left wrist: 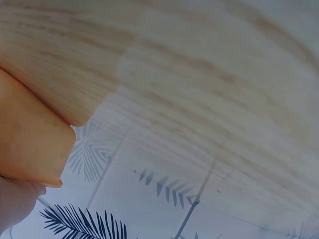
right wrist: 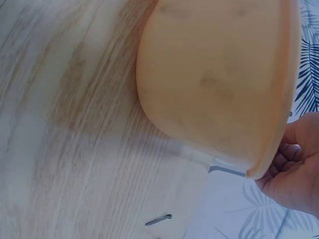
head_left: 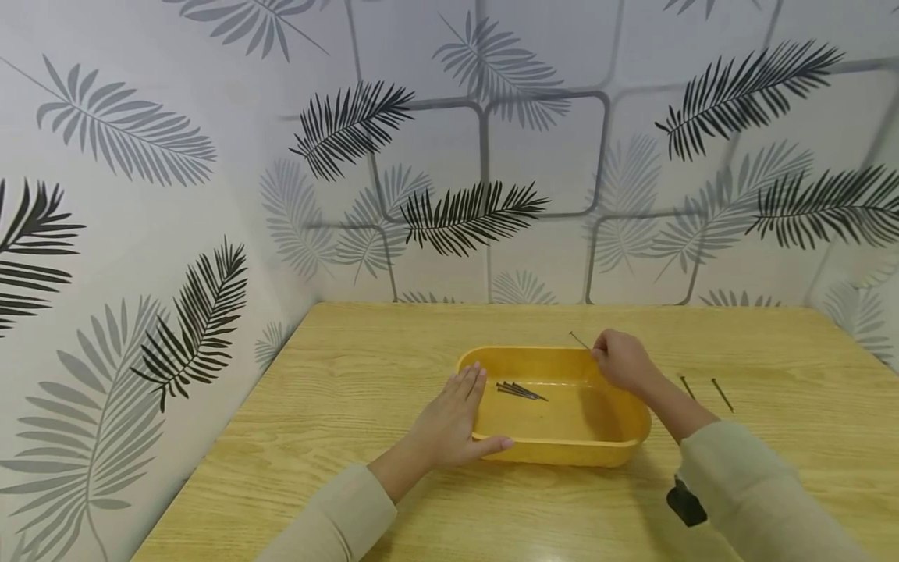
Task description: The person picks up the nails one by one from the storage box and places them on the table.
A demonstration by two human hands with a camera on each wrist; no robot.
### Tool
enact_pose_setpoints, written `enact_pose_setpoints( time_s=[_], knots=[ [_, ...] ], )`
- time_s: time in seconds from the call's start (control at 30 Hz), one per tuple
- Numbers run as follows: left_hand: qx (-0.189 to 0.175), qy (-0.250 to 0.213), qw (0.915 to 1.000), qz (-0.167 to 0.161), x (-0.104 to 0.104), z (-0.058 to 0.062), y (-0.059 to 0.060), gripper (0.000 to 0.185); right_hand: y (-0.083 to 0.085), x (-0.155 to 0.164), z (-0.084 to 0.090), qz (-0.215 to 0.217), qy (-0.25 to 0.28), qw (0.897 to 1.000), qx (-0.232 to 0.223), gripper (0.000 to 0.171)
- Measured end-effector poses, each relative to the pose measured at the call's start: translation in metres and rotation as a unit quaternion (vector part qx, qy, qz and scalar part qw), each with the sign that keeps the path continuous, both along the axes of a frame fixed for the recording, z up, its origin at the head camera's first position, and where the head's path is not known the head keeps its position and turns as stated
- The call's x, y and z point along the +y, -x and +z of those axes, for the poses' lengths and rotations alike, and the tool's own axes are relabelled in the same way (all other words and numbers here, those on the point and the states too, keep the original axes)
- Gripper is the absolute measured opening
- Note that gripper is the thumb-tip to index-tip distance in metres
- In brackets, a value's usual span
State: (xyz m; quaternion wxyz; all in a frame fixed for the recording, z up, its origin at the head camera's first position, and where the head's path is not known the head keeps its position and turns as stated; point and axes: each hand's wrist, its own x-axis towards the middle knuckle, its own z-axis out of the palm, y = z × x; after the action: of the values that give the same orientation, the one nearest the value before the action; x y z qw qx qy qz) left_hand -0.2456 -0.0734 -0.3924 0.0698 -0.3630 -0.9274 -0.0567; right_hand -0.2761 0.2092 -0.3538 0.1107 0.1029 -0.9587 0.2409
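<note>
A yellow plastic basin (head_left: 562, 453) stands on the table, with several dark nails (head_left: 520, 391) lying together on its floor toward the left. My left hand (head_left: 453, 421) rests on the basin's left end, its fingers extended over the rim and the thumb along the front edge. At the back right rim, my right hand (head_left: 625, 361) pinches a single nail (head_left: 580, 340) whose head points up and left. In the right wrist view, that hand (right wrist: 299, 164) is beside the basin's rim (right wrist: 284, 99), fingers curled. Most of the held nail is hidden there.
Two loose nails, a near one (head_left: 687, 387) and a farther-right one (head_left: 722, 395), lie on the wooden table (head_left: 365, 351) right of the basin. A black object (head_left: 684, 503) shows under the right sleeve. A leaf-patterned wall (head_left: 449, 156) borders the table at the back and left.
</note>
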Motion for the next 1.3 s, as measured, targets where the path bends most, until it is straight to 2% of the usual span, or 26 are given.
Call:
enact_pose_setpoints(
  time_s=[0.4,1.3],
  knots=[
    [0.004,-0.008,1.0,-0.004,0.0,-0.001,0.001,0.116,0.0,0.013,0.008,-0.015,0.002,1.0,0.012,0.014],
    [-0.005,-0.002,1.0,0.004,0.001,-0.001,0.001,0.107,-0.008,0.045,0.006,-0.049,0.023,0.999,-0.001,0.018]
  ],
)
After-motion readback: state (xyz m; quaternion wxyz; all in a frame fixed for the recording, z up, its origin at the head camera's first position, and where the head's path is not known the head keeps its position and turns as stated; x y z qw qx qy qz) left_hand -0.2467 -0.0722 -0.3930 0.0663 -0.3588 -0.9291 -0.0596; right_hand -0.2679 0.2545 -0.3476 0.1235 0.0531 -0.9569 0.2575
